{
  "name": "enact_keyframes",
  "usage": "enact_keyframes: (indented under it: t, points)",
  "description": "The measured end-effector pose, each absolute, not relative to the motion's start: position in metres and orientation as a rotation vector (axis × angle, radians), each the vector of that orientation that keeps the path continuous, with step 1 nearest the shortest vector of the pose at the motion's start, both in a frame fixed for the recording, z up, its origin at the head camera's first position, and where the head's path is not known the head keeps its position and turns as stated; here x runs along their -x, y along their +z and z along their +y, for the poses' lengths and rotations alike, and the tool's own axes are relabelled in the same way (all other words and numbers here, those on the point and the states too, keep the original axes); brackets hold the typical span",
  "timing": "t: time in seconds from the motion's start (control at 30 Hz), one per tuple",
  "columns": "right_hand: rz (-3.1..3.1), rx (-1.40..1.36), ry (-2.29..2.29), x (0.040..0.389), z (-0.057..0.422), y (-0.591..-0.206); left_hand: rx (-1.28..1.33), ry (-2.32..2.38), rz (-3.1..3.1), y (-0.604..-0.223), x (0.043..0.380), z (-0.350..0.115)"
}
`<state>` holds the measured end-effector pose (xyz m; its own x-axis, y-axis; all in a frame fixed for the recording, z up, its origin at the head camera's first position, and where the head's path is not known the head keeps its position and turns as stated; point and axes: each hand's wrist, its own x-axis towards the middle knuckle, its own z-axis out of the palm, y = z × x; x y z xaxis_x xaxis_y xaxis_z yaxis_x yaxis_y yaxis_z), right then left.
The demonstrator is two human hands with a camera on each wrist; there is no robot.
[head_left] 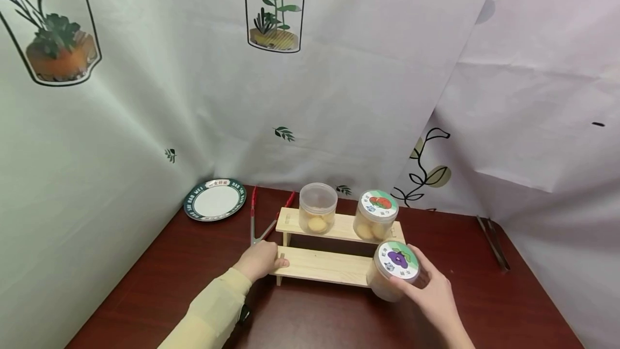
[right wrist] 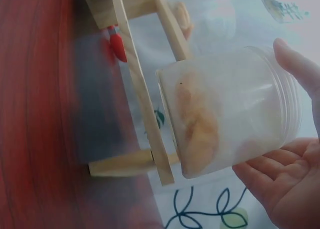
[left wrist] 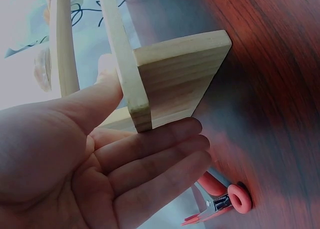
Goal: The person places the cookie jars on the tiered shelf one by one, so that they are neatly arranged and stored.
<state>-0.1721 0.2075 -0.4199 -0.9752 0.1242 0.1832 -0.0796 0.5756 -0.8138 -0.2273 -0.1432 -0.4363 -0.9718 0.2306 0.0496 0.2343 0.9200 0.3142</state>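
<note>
My left hand [head_left: 260, 260] grips the left end of the lower step of a two-step wooden rack [head_left: 329, 266], thumb over the board and fingers beneath it. In the left wrist view the board end [left wrist: 141, 116] lies between thumb and fingers. My right hand [head_left: 431, 287] holds a clear plastic jar [head_left: 385, 283] by its lid, which bears a purple picture. This jar is tilted at the right end of the lower step; pale round biscuits [right wrist: 197, 131] show inside. On the upper step stand a lidless jar of biscuits [head_left: 318, 208] and a tomato-lidded jar [head_left: 375, 215].
A green-rimmed plate [head_left: 215, 200] lies at the back left. Beside the rack is a metal tool with red handles [head_left: 253, 214]. Metal tongs [head_left: 494, 243] lie near the right table edge. A patterned cloth [head_left: 339, 96] hangs behind the table.
</note>
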Motion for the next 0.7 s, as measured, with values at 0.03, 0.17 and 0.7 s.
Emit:
enact_keyframes:
  t: [0.03, 0.17, 0.7]
  points:
    - [-2.589, 0.035, 1.350, 0.173, 0.206, -0.420, 0.371, -0.504, -3.068, -0.436, 0.227, -0.143]
    - [-2.580, 0.010, 1.369, 0.176, 0.200, -0.422, 0.366, -0.488, -3.075, -0.436, 0.228, -0.142]
    - [-2.532, -0.143, 1.547, 0.186, 0.169, -0.422, 0.339, -0.494, -3.100, -0.436, 0.228, -0.141]
